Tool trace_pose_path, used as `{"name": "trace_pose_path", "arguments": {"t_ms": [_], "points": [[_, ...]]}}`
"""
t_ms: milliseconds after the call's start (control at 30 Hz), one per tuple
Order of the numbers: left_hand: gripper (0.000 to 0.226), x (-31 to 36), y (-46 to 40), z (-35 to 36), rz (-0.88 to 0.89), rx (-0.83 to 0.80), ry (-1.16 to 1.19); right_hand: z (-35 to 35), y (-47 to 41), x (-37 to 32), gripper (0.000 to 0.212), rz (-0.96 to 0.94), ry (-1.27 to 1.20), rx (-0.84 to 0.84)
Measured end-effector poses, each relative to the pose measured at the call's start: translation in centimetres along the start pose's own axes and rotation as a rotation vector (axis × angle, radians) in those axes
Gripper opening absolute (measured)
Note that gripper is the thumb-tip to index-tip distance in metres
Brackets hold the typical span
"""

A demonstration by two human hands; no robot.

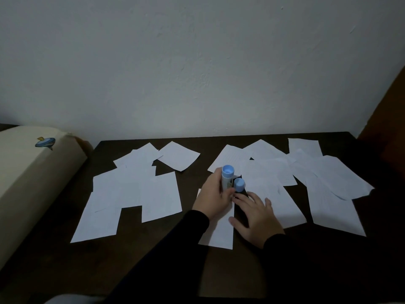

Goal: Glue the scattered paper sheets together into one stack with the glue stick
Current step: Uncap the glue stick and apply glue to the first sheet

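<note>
text: none legible | glue stick (227, 179) label: small print, perhaps a logo, too blurred | paper sheets (161, 196): faint lines, unreadable

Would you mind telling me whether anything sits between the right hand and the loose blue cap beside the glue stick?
Nothing visible does. The right hand lies open just below the blue cap, its fingertips almost at it, while the left hand grips the glue stick.

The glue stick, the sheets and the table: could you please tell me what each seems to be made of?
Glue stick: likely smooth plastic, with a pale tube and an evenly coloured blue end; a matching blue cap sits beside it.
Sheets: thin matte white paper, lying flat with crisp cut edges.
Table: dark brown, possibly wood or laminate; the dim light hides any grain.
</note>
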State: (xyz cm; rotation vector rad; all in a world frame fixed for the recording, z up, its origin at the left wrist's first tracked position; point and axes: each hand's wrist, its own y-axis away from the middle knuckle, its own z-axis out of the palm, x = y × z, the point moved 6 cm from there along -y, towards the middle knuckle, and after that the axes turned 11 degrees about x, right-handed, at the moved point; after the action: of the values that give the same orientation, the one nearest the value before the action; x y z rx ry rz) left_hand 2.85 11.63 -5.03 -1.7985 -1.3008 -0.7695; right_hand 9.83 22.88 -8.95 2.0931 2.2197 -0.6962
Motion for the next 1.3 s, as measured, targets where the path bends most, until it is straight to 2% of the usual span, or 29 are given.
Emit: {"name": "trace_pose_path", "arguments": {"t_ms": [200,300,600,667,767,833,900,967,1033,1133,1300], "points": [[0.047,-0.9,-0.3,-1.2,0.014,0.009,-0.079,0.0,-0.1,0.0,0.066,0.007,0.044,-0.027],[0.050,-1.9,-0.4,-2.3,-0.047,0.047,-0.095,-0.1,-0.1,0.1,0.060,0.030,0.066,-0.087],[0.056,-3.6,-0.2,-4.6,-0.207,0.137,-0.054,-0.4,-0.1,-0.2,0.061,0.056,0.060,-0.129],[0.070,-3.7,0.1,-5.6,-0.246,0.228,0.065,-0.4,-0.2,-0.2,0.061,0.068,0.050,-0.145],[0.085,-4.3,0.5,-8.4,-0.338,0.471,0.271,-0.4,-0.3,-0.2,0.060,0.076,0.040,-0.154],[0.074,-4.9,0.5,-9.6,-0.373,0.500,0.245,-0.4,-0.2,-0.2,0.061,0.073,0.035,-0.158],[0.053,-5.3,0.4,-10.0,-0.382,0.427,0.182,-0.5,-0.1,-0.2,0.061,0.069,0.037,-0.156],[0.042,-5.6,0.8,-10.3,-0.389,0.380,0.222,-0.6,-0.1,-0.2,0.061,0.069,0.035,-0.154],[0.050,-5.5,1.3,-10.5,-0.396,0.340,0.326,-0.6,-0.1,-0.3,0.062,0.078,0.028,-0.160],[0.062,-5.8,1.7,-10.6,-0.389,0.314,0.280,-0.8,-0.1,-0.4,0.062,0.080,0.026,-0.165],[0.041,-5.8,1.6,-10.0,-0.412,0.299,0.153,-0.9,-0.1,-0.5,0.061,0.062,0.029,-0.127]]}}
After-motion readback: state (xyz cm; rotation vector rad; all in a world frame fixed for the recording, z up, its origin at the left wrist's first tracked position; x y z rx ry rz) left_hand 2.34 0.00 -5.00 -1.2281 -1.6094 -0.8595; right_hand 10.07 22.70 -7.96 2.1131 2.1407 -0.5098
